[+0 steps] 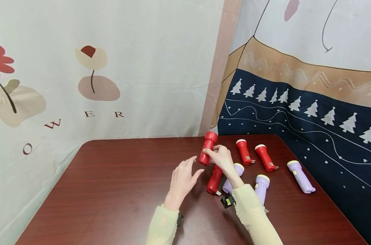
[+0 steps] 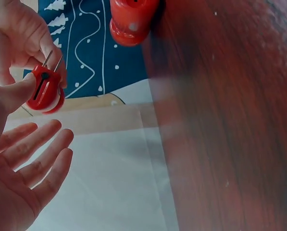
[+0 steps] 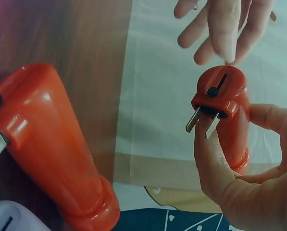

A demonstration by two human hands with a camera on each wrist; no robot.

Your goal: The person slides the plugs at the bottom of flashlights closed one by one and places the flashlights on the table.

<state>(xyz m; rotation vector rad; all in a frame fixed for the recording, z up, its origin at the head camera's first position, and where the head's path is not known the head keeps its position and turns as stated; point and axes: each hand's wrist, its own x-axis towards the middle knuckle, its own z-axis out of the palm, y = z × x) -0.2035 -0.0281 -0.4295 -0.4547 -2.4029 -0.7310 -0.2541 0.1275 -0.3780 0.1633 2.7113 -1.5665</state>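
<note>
On the left, the person's left hand (image 1: 183, 177) hovers above the dark red-brown counter (image 1: 111, 183) with its fingers spread and relaxed, holding nothing. In the left wrist view its thumb tip reaches up to the plug end of the red flashlight (image 1: 208, 148), close to it or just touching; the pictures do not settle which.

Just to the right, the right hand (image 1: 222, 158) holds that red flashlight lifted off the counter, tilted with its lens end up and away from the person. The thumb and fingers are curled round its body. In the right wrist view two metal prongs (image 3: 203, 122) stand folded out from the butt of the flashlight, beside a small black slider.

Below the right hand a second red flashlight (image 1: 215, 179) lies on the counter, and a purple flashlight (image 1: 232, 177) lies just beside it, partly hidden by the wrist. Another purple flashlight (image 1: 261, 187) lies near the right forearm.

Further right, two red flashlights (image 1: 244, 152) (image 1: 265, 157) lie side by side near the back edge, lens ends away from the person. A last purple flashlight (image 1: 300, 176) lies apart from the rest, near the right edge by the tree-patterned cloth (image 1: 311, 112).
</note>
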